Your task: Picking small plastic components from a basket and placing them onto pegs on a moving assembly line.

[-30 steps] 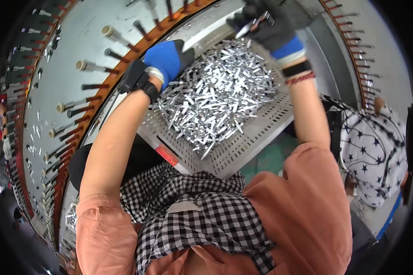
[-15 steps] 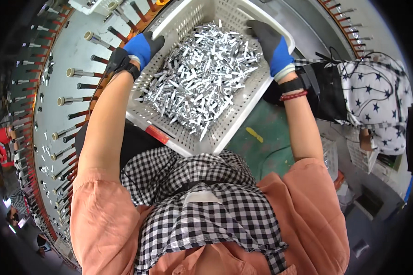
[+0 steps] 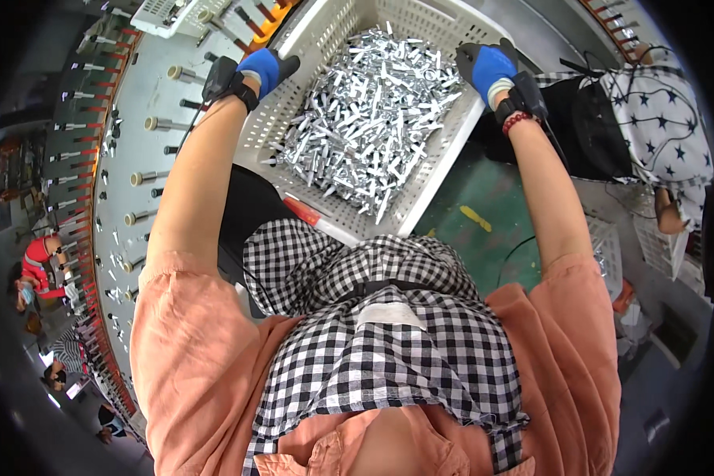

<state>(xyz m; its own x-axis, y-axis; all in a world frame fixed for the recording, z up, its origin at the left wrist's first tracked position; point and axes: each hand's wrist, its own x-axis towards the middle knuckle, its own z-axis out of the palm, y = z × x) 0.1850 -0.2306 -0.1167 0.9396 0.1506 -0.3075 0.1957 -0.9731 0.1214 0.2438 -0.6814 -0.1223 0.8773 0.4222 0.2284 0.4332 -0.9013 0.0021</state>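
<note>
A white perforated plastic basket (image 3: pixel 438 176) sits in front of me, its near end against my checked apron. Inside lies a heap of small silvery metal pieces (image 3: pixel 365 111), slim and pointed, perhaps expansion anchors. My left hand (image 3: pixel 266 70), in a blue and dark grey glove, is closed on the basket's left rim. On the opposite rim, my right hand (image 3: pixel 489 65) is closed too, in a matching glove. Fingertips of both hands are partly hidden. A red label (image 3: pixel 301 210) marks the basket's near left side.
To my left runs a long panel (image 3: pixel 135 103) with rows of red-brown rods tipped with metal sleeves. Another white basket (image 3: pixel 166 16) stands at the far left. A co-worker in star-patterned clothing (image 3: pixel 650 119) is close on the right. Green floor (image 3: pixel 476 198) shows beside the basket.
The basket and both hands sit slightly farther right and higher in view. My right hand's fingers, stretched along the rim before, are now curled on it. The view has also shifted.
</note>
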